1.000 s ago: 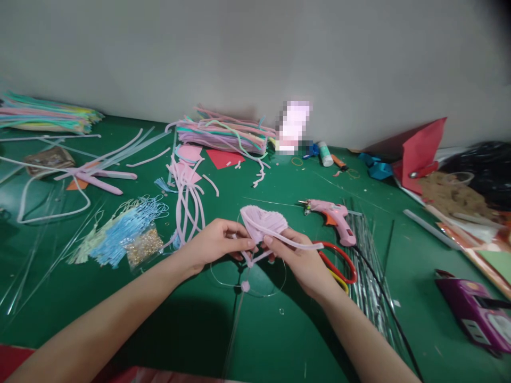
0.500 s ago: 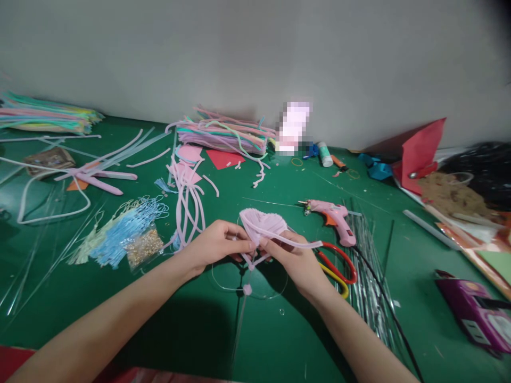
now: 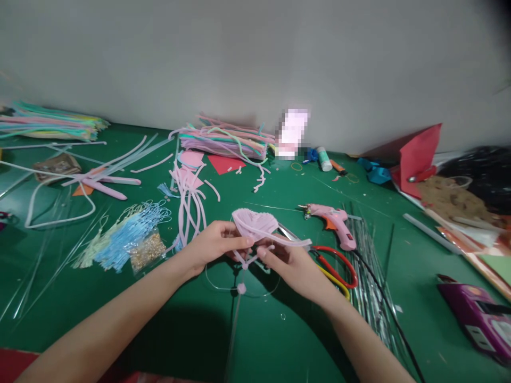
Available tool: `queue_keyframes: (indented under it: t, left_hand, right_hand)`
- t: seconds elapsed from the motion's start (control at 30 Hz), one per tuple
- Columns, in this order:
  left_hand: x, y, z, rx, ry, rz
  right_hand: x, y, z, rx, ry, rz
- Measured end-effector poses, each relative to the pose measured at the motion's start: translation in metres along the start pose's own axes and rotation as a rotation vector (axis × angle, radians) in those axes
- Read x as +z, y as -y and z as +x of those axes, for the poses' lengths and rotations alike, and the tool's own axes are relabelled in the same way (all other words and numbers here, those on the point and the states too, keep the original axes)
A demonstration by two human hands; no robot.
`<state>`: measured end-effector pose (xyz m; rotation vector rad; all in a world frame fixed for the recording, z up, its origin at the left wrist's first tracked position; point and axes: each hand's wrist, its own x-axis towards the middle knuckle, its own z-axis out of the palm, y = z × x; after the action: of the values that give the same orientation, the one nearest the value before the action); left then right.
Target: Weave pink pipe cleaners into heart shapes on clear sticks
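A pink fan-shaped piece (image 3: 254, 223) made of fuzzy pipe cleaners is held above the green table (image 3: 120, 303). My left hand (image 3: 213, 244) pinches its lower left side, fingers closed on it. My right hand (image 3: 293, 266) grips its base from the right, where a loose pink stem (image 3: 295, 243) sticks out sideways. A thin clear wire ring (image 3: 223, 287) and a small pink bead (image 3: 241, 288) on a stalk lie just below the hands.
A pink glue gun (image 3: 333, 221) and red-and-yellow scissors (image 3: 339, 268) lie right of my hands, beside clear glue sticks (image 3: 369, 266). Blue tassels (image 3: 128, 234), a bag of gold beads (image 3: 147, 250) and pink pipe cleaners (image 3: 189, 197) sit left. A purple device (image 3: 477, 316) is at the far right.
Both hands and the pink piece have shifted slightly left and down in view. My right hand's fingers have moved lower on the base.
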<state>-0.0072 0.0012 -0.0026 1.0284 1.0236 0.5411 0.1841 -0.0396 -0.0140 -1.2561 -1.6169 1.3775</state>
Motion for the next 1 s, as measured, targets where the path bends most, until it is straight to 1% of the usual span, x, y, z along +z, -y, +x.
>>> queue_keyframes:
  t: [0.03, 0.13, 0.2, 0.27, 0.3, 0.33, 0.43, 0.47, 0.53, 0.6, 0.67, 0.73, 0.8, 0.87, 0.9, 0.97, 1.0]
  left_hand:
    - [-0.001, -0.001, -0.001, 0.007, -0.013, -0.001]
    - [-0.005, -0.004, -0.003, 0.017, -0.052, 0.009]
    - [-0.006, -0.005, -0.003, 0.019, -0.063, 0.012]
    - [-0.007, -0.005, -0.003, 0.024, -0.060, 0.011]
    - [-0.007, -0.004, -0.003, 0.026, -0.055, 0.005]
    - [-0.007, -0.004, -0.003, 0.026, -0.052, -0.003]
    - [-0.007, -0.003, -0.002, 0.019, -0.051, -0.047]
    - [-0.007, -0.003, -0.002, 0.015, -0.052, -0.064]
    - [-0.007, -0.004, -0.001, 0.000, -0.053, -0.095]
    - [-0.006, -0.006, -0.002, -0.024, -0.053, -0.117]
    - [-0.005, -0.007, -0.004, -0.044, -0.047, -0.134]
    - [-0.003, -0.005, -0.007, -0.050, -0.031, -0.148]
    - [-0.003, -0.002, -0.011, -0.065, -0.026, -0.159]
    - [-0.003, 0.003, -0.013, -0.069, -0.025, -0.177]
    - [-0.003, 0.005, -0.013, -0.061, -0.028, -0.182]
    - [-0.002, 0.007, -0.013, -0.037, -0.030, -0.204]
    - [-0.002, 0.008, -0.013, -0.025, -0.039, -0.217]
  right_hand:
    - [-0.005, 0.004, -0.001, 0.012, 0.003, -0.082]
    - [-0.026, 0.015, -0.008, 0.049, -0.130, -0.396]
    - [-0.045, 0.018, -0.019, 0.065, -0.159, -0.581]
    - [-0.062, 0.012, -0.033, 0.052, -0.170, -0.744]
    - [-0.070, 0.007, -0.041, 0.064, -0.148, -0.817]
    - [-0.076, 0.001, -0.049, 0.078, -0.157, -0.867]
    - [-0.083, -0.017, -0.065, 0.121, -0.218, -0.979]
    - [-0.082, -0.020, -0.066, 0.128, -0.225, -0.985]
    - [-0.078, -0.021, -0.065, 0.164, -0.196, -0.962]
    - [-0.075, -0.017, -0.059, 0.213, -0.141, -0.944]
    - [-0.074, -0.013, -0.055, 0.262, -0.130, -0.944]
    - [-0.076, -0.012, -0.055, 0.298, -0.186, -0.920]
    - [-0.078, -0.015, -0.060, 0.310, -0.277, -0.834]
    - [-0.077, -0.019, -0.068, 0.268, -0.371, -0.682]
    - [-0.073, -0.020, -0.072, 0.209, -0.411, -0.575]
    - [-0.062, -0.019, -0.079, 0.095, -0.452, -0.334]
    - [-0.054, -0.017, -0.081, 0.061, -0.469, -0.245]
